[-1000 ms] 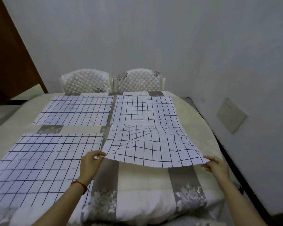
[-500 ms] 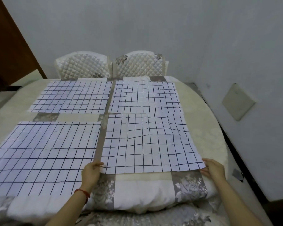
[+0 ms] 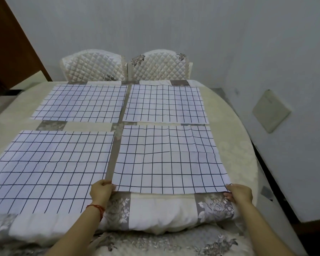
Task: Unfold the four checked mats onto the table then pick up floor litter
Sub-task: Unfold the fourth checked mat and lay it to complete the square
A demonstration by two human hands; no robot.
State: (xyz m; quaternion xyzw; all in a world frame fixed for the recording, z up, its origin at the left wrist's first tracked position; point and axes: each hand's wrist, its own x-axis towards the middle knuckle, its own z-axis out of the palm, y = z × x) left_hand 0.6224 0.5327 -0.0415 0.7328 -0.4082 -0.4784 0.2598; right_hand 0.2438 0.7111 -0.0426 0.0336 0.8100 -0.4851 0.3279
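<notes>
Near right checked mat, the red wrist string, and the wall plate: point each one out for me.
Near right checked mat (image 3: 166, 163): head view, middle of its flat surface.
Red wrist string (image 3: 96, 207): head view, on the band at the left wrist.
Wall plate (image 3: 271, 111): head view, centre of its face.

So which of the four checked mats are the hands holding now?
The near right mat: the left hand and right hand pinch its two near corners. The other three mats lie flat, untouched.

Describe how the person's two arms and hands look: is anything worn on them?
Both forearms are bare, with no sleeves in view. The left hand has a thin red string bracelet around its wrist. The right hand shows no bracelet, watch, glove or ring.
</notes>
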